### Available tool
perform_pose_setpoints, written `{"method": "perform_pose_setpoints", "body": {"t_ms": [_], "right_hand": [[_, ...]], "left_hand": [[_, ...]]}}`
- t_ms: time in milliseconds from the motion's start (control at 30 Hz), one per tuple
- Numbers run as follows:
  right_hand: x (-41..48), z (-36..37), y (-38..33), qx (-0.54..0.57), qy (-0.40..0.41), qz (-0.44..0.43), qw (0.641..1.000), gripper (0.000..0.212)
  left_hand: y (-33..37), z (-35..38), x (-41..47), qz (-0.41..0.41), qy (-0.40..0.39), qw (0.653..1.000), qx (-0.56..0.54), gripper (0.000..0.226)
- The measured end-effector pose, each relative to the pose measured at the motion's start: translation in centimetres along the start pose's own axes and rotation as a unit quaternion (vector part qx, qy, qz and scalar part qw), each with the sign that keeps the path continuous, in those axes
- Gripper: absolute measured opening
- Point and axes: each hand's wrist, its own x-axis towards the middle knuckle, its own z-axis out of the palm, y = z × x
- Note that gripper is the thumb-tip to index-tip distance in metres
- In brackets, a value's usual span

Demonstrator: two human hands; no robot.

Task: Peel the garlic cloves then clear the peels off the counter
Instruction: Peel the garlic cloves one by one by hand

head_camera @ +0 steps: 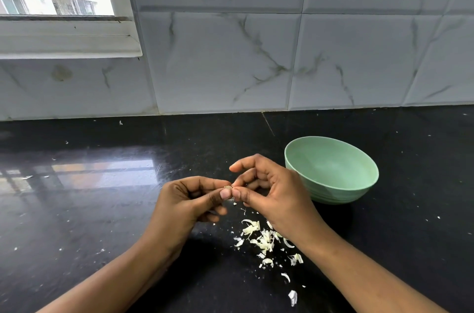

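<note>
Black stone counter (97, 212), glossy, with window glare on its left part. From my remote seat I logged both hands raised just above it, near the middle of the view. On the left hand (188, 201) the fingers were curled, thumb and forefinger pinching a small garlic clove (228, 187). On the right hand (275, 191) the thumb and a bent finger nipped the same clove from the other side, the forefinger stretched out above, the rest loosely curled. The clove sat between the 2 thumb tips, mostly hidden; I made out only a pale brownish sliver. How much skin it carried, I could not tell.

Most of the peels (264, 239) lay in 1 loose scatter on the counter below the right wrist, whitish-yellow curls, with strays trailing toward the near edge and 1 larger flake (292, 297) apart from the rest. A green bowl (333, 171) stood upright just behind the right hand, partly covered by it. Grey-veined wall tiles (256, 56) ran behind, with a window (64, 5) at upper left.
</note>
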Motion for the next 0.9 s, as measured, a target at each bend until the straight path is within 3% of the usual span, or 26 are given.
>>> {"method": "perform_pose_setpoints", "body": {"t_ms": [133,400,700,900], "right_hand": [[0.07,-0.27,0.15,0.038,-0.013,0.025,0.999,0.027],[-0.10,0.01,0.11,-0.023,-0.023,-0.028,0.999,0.022],[0.27,-0.73,0.19,0.005,0.010,-0.027,1.000,0.023],[0.17,-0.54,0.03,-0.023,-0.033,-0.031,0.999,0.028]], "left_hand": [[0.21,-0.13,-0.10,0.043,-0.004,0.998,0.050,0.012],[-0.07,-0.24,-0.03,0.102,-0.003,0.988,0.118,0.016],[0.05,-0.22,0.20,0.047,-0.009,0.998,0.028,0.021],[-0.04,-0.22,0.23,0.010,-0.014,1.000,0.007,0.011]]}}
